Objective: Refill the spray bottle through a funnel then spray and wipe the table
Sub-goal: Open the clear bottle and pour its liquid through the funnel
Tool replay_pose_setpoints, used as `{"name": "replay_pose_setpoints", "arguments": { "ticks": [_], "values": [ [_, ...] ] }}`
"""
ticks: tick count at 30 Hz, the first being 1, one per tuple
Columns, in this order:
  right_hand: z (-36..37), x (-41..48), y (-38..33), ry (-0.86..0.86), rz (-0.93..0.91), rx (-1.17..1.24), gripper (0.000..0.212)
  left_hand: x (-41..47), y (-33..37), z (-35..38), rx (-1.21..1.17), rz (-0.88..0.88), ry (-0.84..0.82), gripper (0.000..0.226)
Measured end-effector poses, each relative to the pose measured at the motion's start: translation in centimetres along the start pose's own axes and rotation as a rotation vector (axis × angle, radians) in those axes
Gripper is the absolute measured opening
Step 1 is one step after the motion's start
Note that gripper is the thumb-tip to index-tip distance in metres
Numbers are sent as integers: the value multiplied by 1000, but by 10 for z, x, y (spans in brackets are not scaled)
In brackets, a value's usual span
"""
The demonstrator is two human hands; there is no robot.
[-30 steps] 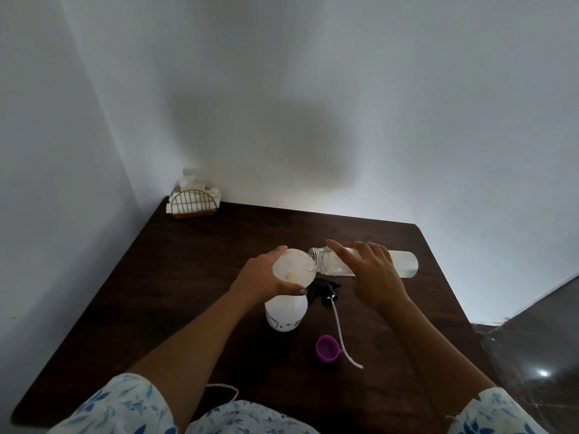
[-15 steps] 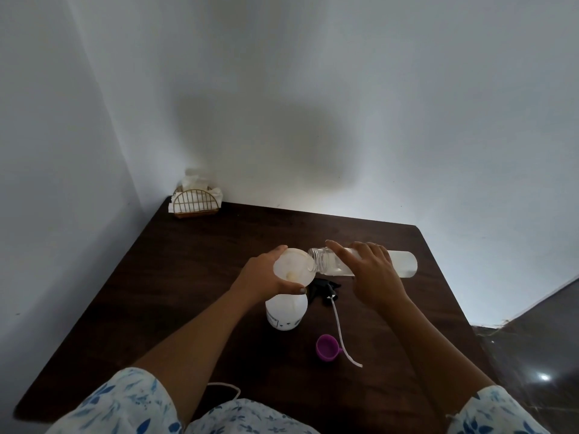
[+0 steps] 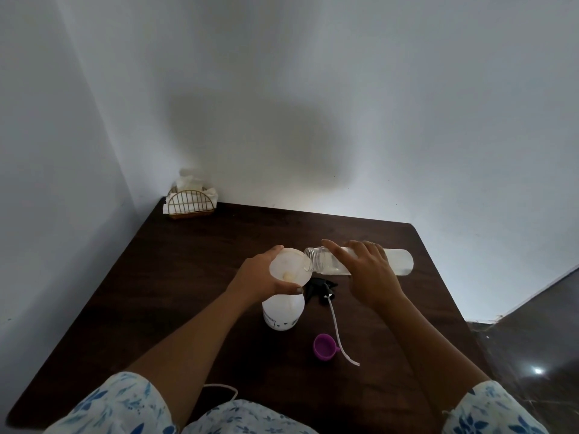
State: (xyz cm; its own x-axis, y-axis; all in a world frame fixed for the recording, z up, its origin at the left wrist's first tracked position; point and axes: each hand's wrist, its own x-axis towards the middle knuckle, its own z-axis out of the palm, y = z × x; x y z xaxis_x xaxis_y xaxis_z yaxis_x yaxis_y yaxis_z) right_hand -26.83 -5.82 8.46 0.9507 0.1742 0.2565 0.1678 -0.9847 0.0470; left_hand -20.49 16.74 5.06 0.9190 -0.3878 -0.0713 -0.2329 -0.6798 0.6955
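Observation:
A white spray bottle (image 3: pixel 283 313) stands uncapped at the middle of the dark wooden table (image 3: pixel 175 277). A translucent white funnel (image 3: pixel 289 267) sits in its neck, and my left hand (image 3: pixel 261 277) grips the funnel's rim. My right hand (image 3: pixel 368 274) holds a clear water bottle (image 3: pixel 398 261) tipped on its side, its open mouth over the funnel's edge. The black spray head (image 3: pixel 319 288) with its white dip tube (image 3: pixel 340 336) lies on the table just right of the spray bottle.
A purple cap (image 3: pixel 325 346) lies near the dip tube in front of the bottle. A gold wire napkin holder (image 3: pixel 190 202) with white tissues stands in the far left corner against the wall. A white cord (image 3: pixel 222 388) lies at the near edge.
Both hands, the funnel and the tipped water bottle keep their places. Only the camera view shifts very slightly.

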Motion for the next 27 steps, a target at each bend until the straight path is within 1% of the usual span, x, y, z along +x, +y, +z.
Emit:
{"name": "replay_pose_setpoints", "arguments": {
  "ticks": [27],
  "values": [
    [0,-1,0,-13,3,4,84,-1,1,-1,15,-19,-9,108]
  ]
}}
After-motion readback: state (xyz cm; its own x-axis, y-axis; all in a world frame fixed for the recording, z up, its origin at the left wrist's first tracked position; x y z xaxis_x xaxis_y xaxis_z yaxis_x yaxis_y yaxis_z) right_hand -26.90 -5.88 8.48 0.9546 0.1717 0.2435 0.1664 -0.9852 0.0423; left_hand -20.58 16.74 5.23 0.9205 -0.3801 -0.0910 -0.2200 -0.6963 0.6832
